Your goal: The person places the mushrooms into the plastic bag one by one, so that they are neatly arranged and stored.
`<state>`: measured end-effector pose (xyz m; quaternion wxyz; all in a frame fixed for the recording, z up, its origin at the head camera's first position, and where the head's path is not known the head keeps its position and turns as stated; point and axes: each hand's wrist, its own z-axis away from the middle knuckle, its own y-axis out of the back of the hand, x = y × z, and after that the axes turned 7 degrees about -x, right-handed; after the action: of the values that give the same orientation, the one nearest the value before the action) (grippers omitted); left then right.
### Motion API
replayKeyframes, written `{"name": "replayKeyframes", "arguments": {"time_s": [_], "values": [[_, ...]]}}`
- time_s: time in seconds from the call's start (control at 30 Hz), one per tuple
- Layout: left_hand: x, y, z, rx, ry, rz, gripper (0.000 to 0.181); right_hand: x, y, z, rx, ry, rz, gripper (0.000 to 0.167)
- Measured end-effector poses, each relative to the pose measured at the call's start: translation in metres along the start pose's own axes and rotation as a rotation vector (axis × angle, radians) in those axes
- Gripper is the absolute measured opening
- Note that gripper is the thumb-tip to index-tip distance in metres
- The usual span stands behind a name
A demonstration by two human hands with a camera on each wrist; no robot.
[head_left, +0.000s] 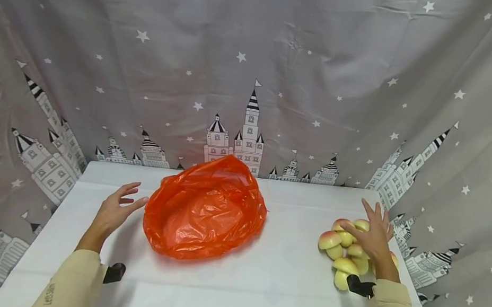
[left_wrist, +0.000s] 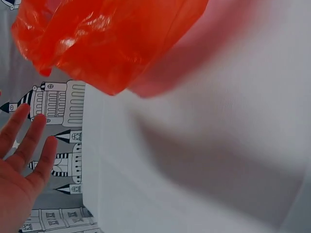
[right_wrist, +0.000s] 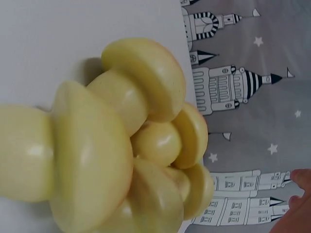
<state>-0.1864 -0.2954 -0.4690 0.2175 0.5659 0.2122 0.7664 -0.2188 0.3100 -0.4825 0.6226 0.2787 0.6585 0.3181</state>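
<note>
An orange-red plastic bag stands on the white table with its mouth spread wide; its side also fills the top of the left wrist view. Just left of the bag, my left hand hovers with fingers spread and holds nothing. On the right side lies a pile of yellow mushroom-shaped pieces, some with reddish caps. My right hand is over this pile, fingers spread, and hides part of it. Close up in the right wrist view, several mushroom pieces lie against one another, while only a bit of the hand shows at the edge.
The white table reaches back to a grey curtain printed with castles and stars, which also hangs along both sides. A black wrist strap piece sits at the left cuff, another black piece at the right cuff.
</note>
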Motion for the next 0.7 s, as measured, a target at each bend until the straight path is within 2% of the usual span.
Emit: {"name": "replayKeyframes", "arguments": {"time_s": [0.2, 0.37, 0.43, 0.6, 0.63, 0.7], "values": [[-0.002, -0.005, -0.002, -0.01, 0.033, 0.126, 0.077, 0.013, 0.002, 0.009, 0.037, -0.008, -0.045, 0.093], [-0.009, -0.01, -0.006, -0.034, 0.028, 0.195, 0.078, 0.024, 0.004, 0.018, 0.074, -0.034, -0.096, 0.092], [-0.015, -0.013, -0.01, -0.044, 0.019, 0.21, 0.08, 0.028, 0.004, 0.023, 0.099, -0.058, -0.108, 0.092], [-0.046, -0.021, -0.031, -0.012, 0.015, 0.202, 0.078, 0.037, 0.005, 0.033, 0.179, -0.091, -0.142, 0.089], [-0.05, -0.023, -0.034, 0.01, 0.024, 0.201, 0.076, 0.04, 0.005, 0.034, 0.192, -0.094, -0.151, 0.087], [-0.05, -0.024, -0.034, 0.005, 0.013, 0.214, 0.075, 0.045, 0.005, 0.038, 0.215, -0.106, -0.173, 0.083]]}}
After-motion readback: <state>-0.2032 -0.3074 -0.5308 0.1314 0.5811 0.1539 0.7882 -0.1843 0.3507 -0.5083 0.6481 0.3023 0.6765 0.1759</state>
